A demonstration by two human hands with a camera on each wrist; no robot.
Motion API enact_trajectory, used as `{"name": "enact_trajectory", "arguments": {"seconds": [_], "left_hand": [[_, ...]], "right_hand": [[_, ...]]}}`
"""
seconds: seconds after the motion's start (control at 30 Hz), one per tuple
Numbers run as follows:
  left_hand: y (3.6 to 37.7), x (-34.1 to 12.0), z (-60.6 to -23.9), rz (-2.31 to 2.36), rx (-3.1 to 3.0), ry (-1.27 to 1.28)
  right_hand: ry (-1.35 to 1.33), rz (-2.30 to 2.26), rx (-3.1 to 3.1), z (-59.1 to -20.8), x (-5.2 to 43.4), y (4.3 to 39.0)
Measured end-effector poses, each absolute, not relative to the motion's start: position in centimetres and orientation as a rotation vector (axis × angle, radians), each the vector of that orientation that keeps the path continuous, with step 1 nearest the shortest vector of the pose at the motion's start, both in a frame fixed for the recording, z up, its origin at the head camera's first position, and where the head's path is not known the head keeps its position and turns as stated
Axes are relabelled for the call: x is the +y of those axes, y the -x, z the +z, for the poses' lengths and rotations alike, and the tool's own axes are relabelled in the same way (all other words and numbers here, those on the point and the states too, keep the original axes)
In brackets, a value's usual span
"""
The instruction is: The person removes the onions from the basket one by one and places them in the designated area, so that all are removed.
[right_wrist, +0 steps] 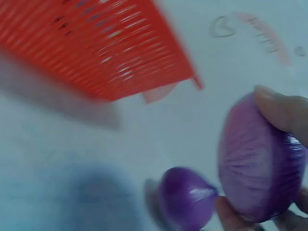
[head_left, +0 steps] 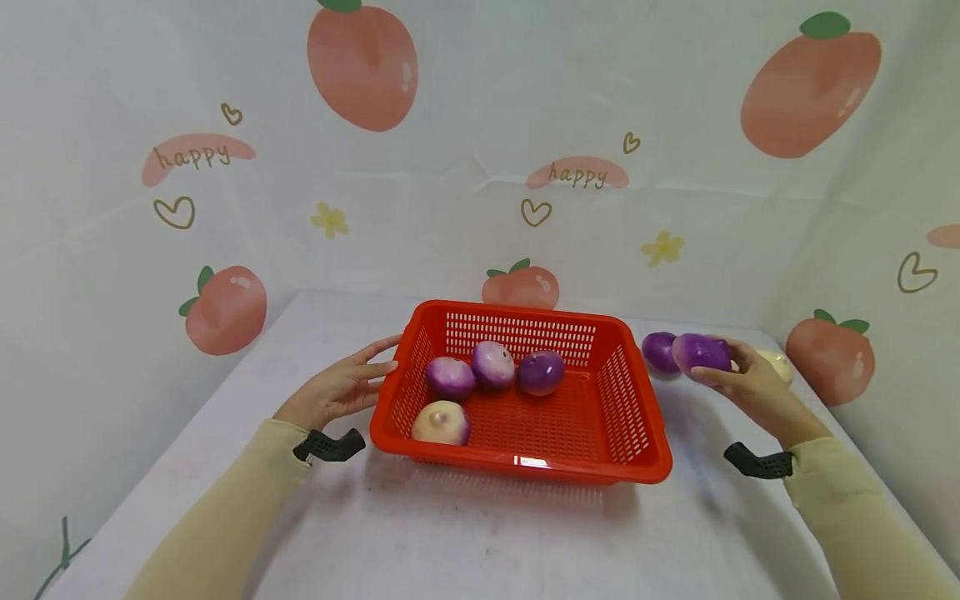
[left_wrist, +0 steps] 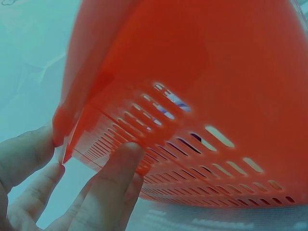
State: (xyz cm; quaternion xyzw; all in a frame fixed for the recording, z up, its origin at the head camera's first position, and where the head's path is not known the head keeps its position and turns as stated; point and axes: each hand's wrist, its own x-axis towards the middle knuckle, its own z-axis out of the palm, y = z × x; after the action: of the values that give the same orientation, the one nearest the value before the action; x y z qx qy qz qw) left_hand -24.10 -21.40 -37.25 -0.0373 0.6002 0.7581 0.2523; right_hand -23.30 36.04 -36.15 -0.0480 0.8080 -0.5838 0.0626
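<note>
White table point(head_left: 480, 533): right hand point(head_left: 753, 385) holds purple onion point(head_left: 701, 352).

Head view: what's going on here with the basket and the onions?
A person's right hand holds a purple onion just right of the red basket, beside another purple onion on the table. The left hand touches the basket's left wall with straight fingers. Four onions already lie inside.

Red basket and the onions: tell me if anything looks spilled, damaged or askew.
Nothing stands out. The red basket sits flat and intact with four onions inside; the left hand touches its side, and the right hand holds a purple onion beside it.
</note>
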Motion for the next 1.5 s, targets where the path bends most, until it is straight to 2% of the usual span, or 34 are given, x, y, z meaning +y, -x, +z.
{"name": "enact_trajectory", "arguments": {"seconds": [0.23,0.73,1.2,1.5], "left_hand": [[24.1,-21.4,-37.2,2.071,1.625,0.066],[24.3,-21.1,-37.2,2.126,1.575,0.117],[24.2,-21.1,-37.1,2.132,1.564,0.117],[24.1,-21.1,-37.0,2.12,1.587,0.112]], "right_hand": [[0.0,-1.564,2.605,-37.6,35.3,23.3],[0.141,-1.465,2.671,-39.5,34.9,23.8],[0.169,-1.426,2.648,-40.3,34.5,24.2],[0.096,-1.36,2.601,-40.3,34.5,24.3]]}}
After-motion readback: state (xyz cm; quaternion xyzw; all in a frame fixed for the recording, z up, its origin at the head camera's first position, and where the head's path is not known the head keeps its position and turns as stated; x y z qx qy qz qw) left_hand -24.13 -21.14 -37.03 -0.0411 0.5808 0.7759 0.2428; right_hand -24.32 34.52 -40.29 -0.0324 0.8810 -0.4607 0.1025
